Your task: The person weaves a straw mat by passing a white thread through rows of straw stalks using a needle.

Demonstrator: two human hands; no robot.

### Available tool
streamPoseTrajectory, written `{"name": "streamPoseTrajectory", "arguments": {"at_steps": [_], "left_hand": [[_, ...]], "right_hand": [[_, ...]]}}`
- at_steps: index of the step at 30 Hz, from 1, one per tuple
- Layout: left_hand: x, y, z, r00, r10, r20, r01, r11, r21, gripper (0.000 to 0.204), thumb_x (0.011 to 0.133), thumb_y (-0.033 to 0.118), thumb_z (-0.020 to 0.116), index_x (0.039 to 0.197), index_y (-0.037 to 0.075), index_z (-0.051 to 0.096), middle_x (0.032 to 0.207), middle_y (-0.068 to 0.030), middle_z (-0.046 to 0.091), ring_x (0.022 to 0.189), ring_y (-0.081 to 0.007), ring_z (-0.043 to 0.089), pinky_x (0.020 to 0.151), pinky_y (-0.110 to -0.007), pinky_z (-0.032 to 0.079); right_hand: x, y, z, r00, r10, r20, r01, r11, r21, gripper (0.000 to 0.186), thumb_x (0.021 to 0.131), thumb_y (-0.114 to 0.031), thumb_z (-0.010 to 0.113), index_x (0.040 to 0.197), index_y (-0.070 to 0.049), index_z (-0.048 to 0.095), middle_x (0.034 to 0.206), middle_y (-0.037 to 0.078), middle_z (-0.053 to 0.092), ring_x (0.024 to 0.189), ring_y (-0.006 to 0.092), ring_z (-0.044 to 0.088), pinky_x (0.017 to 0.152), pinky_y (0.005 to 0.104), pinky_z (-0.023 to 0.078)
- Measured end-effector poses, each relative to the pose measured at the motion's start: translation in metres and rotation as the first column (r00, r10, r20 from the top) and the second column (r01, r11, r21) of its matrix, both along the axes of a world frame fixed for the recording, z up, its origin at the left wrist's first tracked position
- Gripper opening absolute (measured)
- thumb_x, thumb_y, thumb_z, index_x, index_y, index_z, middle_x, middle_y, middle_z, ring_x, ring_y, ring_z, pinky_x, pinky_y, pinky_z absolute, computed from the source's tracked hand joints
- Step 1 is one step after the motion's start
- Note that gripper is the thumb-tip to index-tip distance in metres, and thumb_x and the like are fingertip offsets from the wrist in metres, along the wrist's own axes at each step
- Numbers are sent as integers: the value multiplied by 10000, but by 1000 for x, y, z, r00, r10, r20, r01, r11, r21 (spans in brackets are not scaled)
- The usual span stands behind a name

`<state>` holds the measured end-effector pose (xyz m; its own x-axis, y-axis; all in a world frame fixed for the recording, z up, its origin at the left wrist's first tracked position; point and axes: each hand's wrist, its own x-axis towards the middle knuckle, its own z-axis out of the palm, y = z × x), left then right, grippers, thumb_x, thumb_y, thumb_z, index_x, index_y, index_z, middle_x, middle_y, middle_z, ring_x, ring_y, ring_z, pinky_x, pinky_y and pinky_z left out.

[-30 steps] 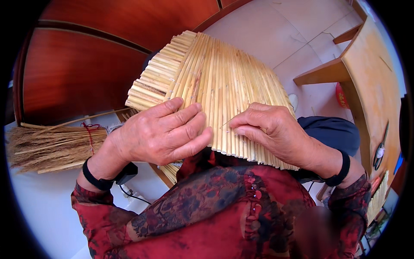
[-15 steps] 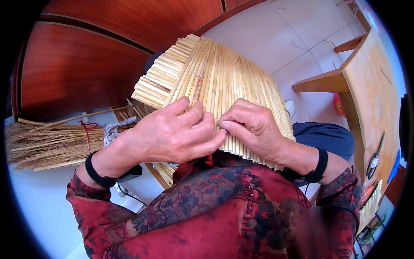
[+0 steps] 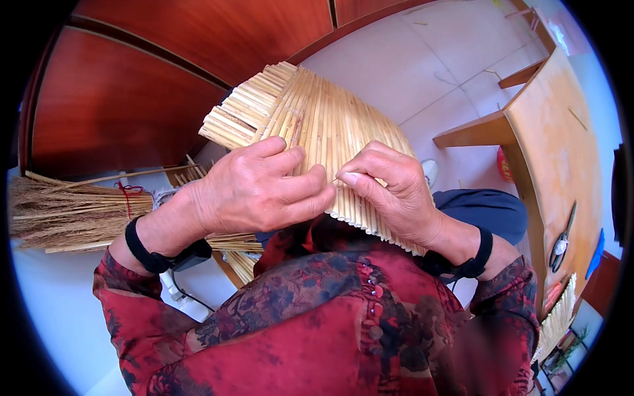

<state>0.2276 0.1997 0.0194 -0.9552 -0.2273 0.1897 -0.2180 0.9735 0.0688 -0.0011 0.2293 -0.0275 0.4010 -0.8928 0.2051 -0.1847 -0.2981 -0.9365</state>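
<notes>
A fan-shaped mat of pale, stiff plant stalks (image 3: 317, 112) lies across my lap, its stalks joined side by side by rows of fine stitching. My left hand (image 3: 257, 185) bends over its near left part, fingers curled against the stalks and thumb hidden below. Just to the right, my right hand (image 3: 389, 191) closes thumb and forefinger in a pinch above the mat. What sits in that pinch is too small to make out. The two hands' fingertips are close together but apart. At the near edge the cut stalk ends (image 3: 370, 230) show in a row.
A bundle of dry broom stalks (image 3: 72, 211) with a red tie lies at the left, by reddish wooden panels (image 3: 119, 112). On the right stands a wooden table (image 3: 551, 145) bearing scissors (image 3: 561, 244). More loose stalks (image 3: 238, 247) lie under my left forearm.
The view has shifted slightly, and the mat's far edge sits lower. My right thumb and forefinger have drawn a little away from my left fingertips, still pinched.
</notes>
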Motion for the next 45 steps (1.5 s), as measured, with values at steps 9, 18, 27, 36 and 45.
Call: {"name": "streamPoseTrajectory", "arguments": {"at_steps": [9, 18, 27, 36, 45], "left_hand": [[11, 0, -2, 995, -22, -96, 18, 999, -44, 303, 703, 189, 636, 995, 108, 636, 954, -41, 628, 827, -213, 610, 626, -296, 451], [10, 4, -8, 996, -27, -91, 20, 997, -74, 267, 731, 197, 649, 986, 119, 636, 930, -28, 619, 818, -197, 605, 625, -277, 452], [25, 7, -24, 998, -65, -18, 65, 998, 12, 239, 733, 158, 646, 965, 112, 617, 931, -15, 609, 826, -195, 599, 644, -291, 453], [12, -25, -15, 997, -67, 49, 70, 995, -66, 280, 771, 140, 605, 1043, 88, 563, 909, -35, 580, 788, -186, 556, 698, -324, 444], [-12, -83, -33, 989, -73, -130, 81, 995, 54, 194, 813, 101, 573, 1007, 93, 582, 779, -30, 565, 765, -215, 570, 879, -396, 416]], "right_hand": [[5, 1, 15, 999, 0, -49, -3, 998, -62, 36, 822, -20, 640, 850, -1, 652, 733, 97, 587, 694, 226, 572, 624, 309, 461], [13, 2, 0, 999, 24, -34, -26, 998, -50, 40, 823, -45, 661, 833, -16, 635, 729, 94, 562, 664, 222, 573, 604, 307, 460], [-9, -10, 33, 987, -153, -38, 158, 967, 199, 128, 898, -147, 613, 891, -19, 618, 895, 82, 657, 807, 212, 632, 723, 295, 493], [-75, -53, 101, 815, -192, 547, 10, 948, 318, 198, 1001, -194, 432, 1019, -25, 534, 973, 149, 652, 919, 271, 663, 878, 458, 539], [-126, -129, 110, 845, -373, 383, 338, 928, 158, 142, 958, -127, 541, 989, 5, 583, 705, -18, 467, 510, 21, 332, 422, 171, 281]]}}
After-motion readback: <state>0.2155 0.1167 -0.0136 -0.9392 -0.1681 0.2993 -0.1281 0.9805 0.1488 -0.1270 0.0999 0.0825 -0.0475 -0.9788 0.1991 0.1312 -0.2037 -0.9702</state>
